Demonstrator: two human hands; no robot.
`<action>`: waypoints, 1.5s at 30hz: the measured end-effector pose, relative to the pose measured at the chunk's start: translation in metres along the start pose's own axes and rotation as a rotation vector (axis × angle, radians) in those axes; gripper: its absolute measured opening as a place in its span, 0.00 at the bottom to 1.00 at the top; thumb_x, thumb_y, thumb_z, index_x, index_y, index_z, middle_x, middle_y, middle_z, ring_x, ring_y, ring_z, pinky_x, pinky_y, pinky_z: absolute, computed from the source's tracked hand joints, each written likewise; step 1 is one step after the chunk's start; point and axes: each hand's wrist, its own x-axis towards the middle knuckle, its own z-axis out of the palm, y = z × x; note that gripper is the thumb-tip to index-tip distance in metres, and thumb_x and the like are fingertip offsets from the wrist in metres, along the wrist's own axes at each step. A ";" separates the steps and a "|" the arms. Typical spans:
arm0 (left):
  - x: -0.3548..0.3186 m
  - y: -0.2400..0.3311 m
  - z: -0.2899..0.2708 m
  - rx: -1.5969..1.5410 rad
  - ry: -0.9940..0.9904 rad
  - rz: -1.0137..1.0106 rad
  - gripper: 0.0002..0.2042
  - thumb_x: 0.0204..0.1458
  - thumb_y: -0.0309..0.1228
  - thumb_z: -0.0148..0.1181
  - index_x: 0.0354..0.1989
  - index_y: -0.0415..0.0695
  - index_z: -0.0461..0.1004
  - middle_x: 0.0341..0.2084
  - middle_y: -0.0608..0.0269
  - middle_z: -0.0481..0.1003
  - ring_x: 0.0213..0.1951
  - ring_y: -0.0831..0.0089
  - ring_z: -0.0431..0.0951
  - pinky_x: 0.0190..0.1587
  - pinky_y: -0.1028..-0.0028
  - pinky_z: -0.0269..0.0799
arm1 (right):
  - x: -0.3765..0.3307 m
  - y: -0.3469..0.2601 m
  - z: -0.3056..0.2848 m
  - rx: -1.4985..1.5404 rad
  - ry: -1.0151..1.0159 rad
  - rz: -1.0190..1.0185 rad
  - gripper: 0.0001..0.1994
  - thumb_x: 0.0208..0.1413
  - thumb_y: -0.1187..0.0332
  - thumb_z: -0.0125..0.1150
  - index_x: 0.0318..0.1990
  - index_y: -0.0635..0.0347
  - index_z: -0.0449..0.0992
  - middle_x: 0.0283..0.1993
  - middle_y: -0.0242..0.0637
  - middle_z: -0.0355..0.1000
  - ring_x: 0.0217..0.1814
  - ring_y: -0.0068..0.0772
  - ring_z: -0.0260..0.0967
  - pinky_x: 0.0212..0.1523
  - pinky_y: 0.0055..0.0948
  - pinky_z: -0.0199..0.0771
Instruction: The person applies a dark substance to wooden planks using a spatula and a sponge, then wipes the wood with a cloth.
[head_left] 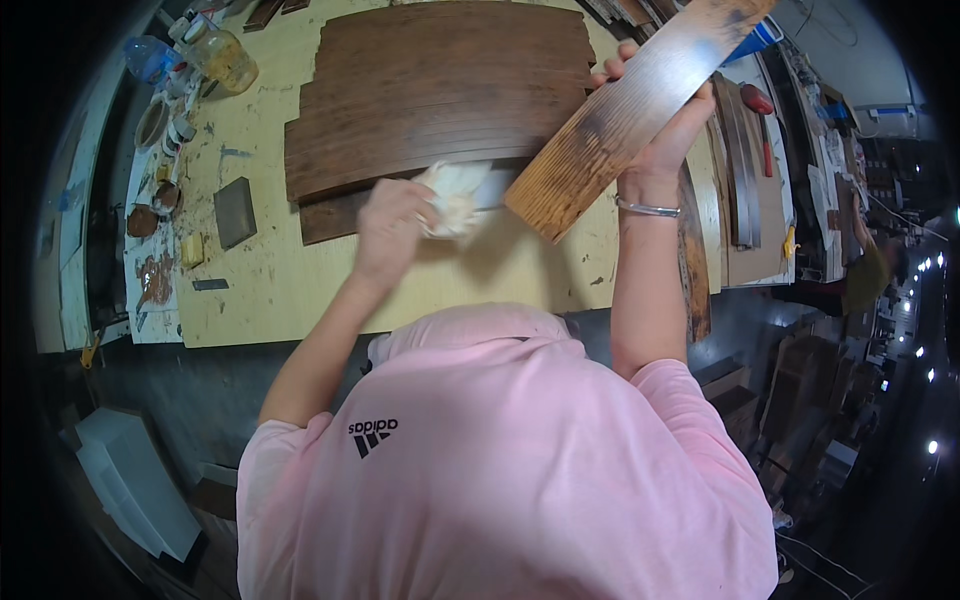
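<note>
Gripping a stained wooden plank (pixel 625 115) tilted over the counter (pixel 280 280), right hand (pixel 665 125) clamps its far part while left hand (pixel 395 225) clenches a pale rag (pixel 452 198) at the plank's near end. Dark stained boards (pixel 440 90) lie just beyond. Risk: one-handed hold could slip, dropping the plank onto those boards.

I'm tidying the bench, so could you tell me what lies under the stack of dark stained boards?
The dark stained boards rest on the pale workbench top, with a lower board edge showing beneath. Anything else under them is covered; the cloth and tilted plank hide the near edge.
</note>
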 end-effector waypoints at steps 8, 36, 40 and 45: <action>0.056 0.024 -0.003 0.111 0.177 0.056 0.12 0.49 0.21 0.52 0.40 0.40 0.79 0.52 0.53 0.73 0.51 0.64 0.71 0.50 0.69 0.71 | -0.006 0.007 0.020 -0.062 0.112 0.115 0.32 0.62 0.43 0.26 0.44 0.66 0.69 0.37 0.43 0.69 0.35 0.37 0.67 0.39 0.40 0.73; 0.057 0.055 -0.079 -0.605 0.274 -0.329 0.21 0.54 0.16 0.61 0.58 0.31 0.70 0.48 0.54 0.78 0.48 0.75 0.79 0.51 0.79 0.76 | -0.160 -0.031 0.016 -1.862 -0.215 -0.223 0.40 0.30 0.64 0.78 0.60 0.52 0.74 0.33 0.36 0.62 0.31 0.35 0.63 0.32 0.32 0.69; 0.057 0.065 -0.076 -0.626 0.298 -0.254 0.20 0.54 0.15 0.60 0.57 0.31 0.71 0.46 0.55 0.78 0.45 0.77 0.79 0.47 0.81 0.76 | -0.163 -0.034 0.015 -1.912 -0.222 -0.280 0.42 0.29 0.63 0.78 0.61 0.51 0.74 0.33 0.37 0.62 0.30 0.35 0.62 0.31 0.32 0.69; 0.053 0.065 -0.079 -0.605 0.214 -0.302 0.17 0.57 0.17 0.57 0.56 0.32 0.72 0.45 0.56 0.79 0.43 0.78 0.79 0.46 0.81 0.76 | -0.170 -0.036 0.009 -1.898 -0.253 -0.254 0.41 0.32 0.61 0.77 0.62 0.53 0.73 0.34 0.38 0.61 0.31 0.36 0.62 0.32 0.32 0.68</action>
